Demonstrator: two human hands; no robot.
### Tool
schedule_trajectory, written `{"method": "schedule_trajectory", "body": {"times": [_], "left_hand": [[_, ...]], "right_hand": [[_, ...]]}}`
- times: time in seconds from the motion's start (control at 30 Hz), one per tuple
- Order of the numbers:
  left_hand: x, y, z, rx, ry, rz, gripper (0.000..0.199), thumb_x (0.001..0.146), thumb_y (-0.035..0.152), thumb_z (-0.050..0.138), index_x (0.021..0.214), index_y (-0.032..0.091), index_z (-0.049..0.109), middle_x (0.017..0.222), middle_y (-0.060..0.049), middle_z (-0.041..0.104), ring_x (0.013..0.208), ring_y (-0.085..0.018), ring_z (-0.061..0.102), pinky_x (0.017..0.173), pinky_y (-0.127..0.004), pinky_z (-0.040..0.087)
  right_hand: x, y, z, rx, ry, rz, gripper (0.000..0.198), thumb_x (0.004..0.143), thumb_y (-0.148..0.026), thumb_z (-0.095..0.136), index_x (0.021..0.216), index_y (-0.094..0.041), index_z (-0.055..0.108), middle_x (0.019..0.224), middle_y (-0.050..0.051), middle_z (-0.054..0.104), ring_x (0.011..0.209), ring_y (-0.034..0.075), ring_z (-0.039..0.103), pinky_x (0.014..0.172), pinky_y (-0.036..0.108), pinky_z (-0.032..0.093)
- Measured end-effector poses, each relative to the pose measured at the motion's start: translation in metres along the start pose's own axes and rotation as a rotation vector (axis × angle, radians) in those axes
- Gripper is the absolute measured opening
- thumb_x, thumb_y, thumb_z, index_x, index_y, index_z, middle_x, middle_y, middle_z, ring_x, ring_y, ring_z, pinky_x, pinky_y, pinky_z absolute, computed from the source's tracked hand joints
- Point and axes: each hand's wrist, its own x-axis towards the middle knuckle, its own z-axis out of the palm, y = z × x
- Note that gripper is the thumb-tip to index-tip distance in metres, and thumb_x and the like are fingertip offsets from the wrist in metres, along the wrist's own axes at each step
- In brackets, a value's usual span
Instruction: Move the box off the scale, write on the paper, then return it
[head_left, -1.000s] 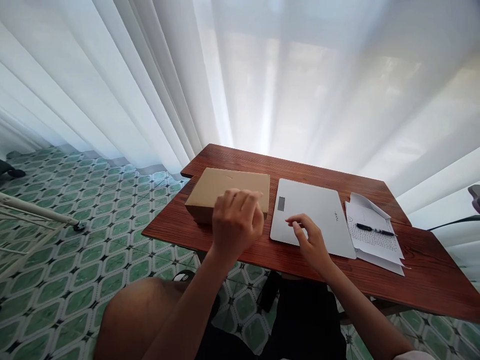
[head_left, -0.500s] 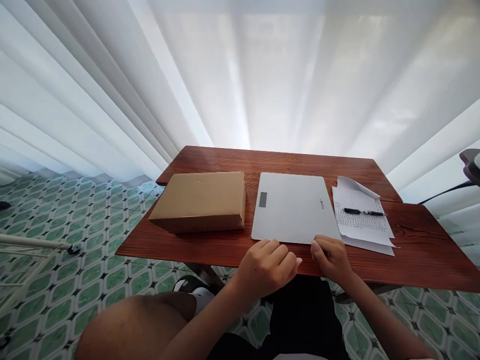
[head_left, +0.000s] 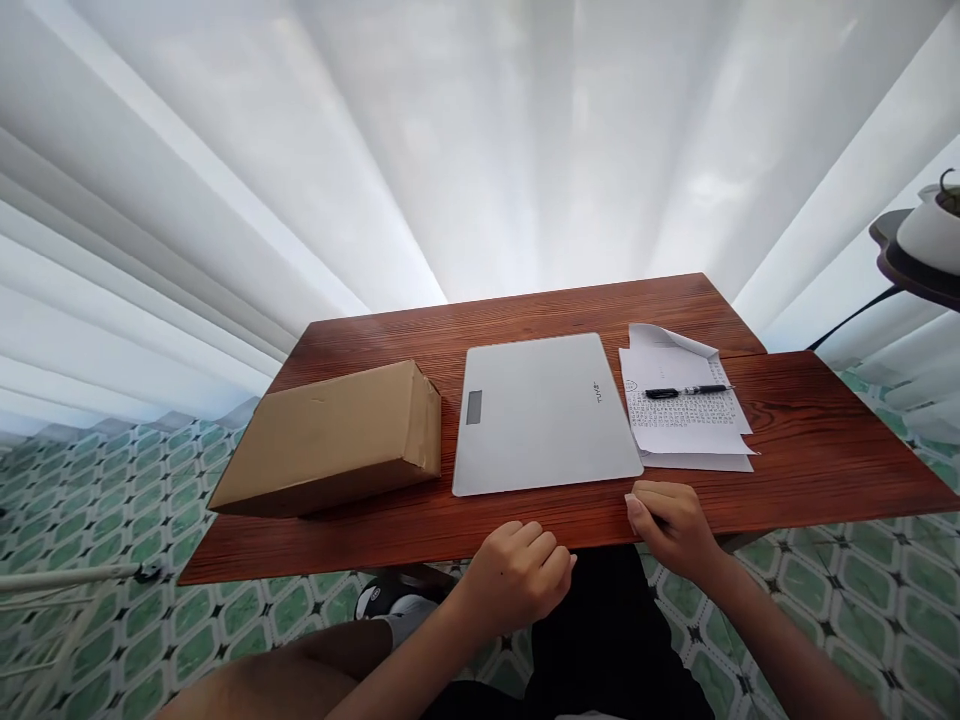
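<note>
the near edge of the table (head_left: 825,450) hides part of both hands. the left hand (head_left: 521,580) is at that edge, near its middle, with the fingers curled into a loose fist; its fingertips are folded under, and i cannot tell if they press on the wood or on nothing. the right hand (head_left: 671,525) is just to the right of it, also curled, with the knuckles over the edge; what is under the fingers is hidden, so i cannot tell if it grips the edge. the forearms run out of the picture at the bottom.

the flat grey scale (head_left: 544,412) lies in the middle of the table, just behind both hands and not touched by them. its long axis goes from the left side to the right side of the table, a little turned. the small dark display is at its left end and a small printed mark at its right end; the mark is too small to read.

the cardboard box (head_left: 334,440) lies closed at the left edge, its near left corner over the edge. at the right part lie papers (head_left: 686,425) with a pen (head_left: 686,391) on them, its long axis left to right. the writing is not readable.
</note>
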Motion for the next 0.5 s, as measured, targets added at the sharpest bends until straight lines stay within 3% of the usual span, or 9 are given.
{"method": "schedule_trajectory", "body": {"times": [0.3, 0.5], "left_hand": [[0.011, 0.002, 0.018, -0.002, -0.052, 0.192, 0.030, 0.086, 0.016, 0.062, 0.063, 0.019, 0.042, 0.059, 0.001, 0.041, 0.054, -0.015, 0.037, 0.051, -0.034, 0.021], [0.055, 0.002, 0.021, -0.007, -0.003, 0.424, 0.032, 0.086, 0.020, 0.067, 0.065, 0.018, 0.043, 0.060, 0.002, 0.041, 0.053, -0.014, 0.036, 0.050, -0.032, 0.022]], "right_hand": [[-0.004, 0.014, -0.020, -0.081, 0.054, -0.016, 0.040, 0.097, -0.016, 0.045, 0.059, -0.020, 0.033, 0.053, -0.003, 0.036, 0.047, 0.009, 0.034, 0.050, 0.029, 0.025], [0.002, 0.024, -0.055, -0.201, 0.157, 0.023, 0.036, 0.096, -0.018, 0.047, 0.061, -0.021, 0.039, 0.054, -0.003, 0.038, 0.048, 0.010, 0.036, 0.049, 0.028, 0.028]]}}
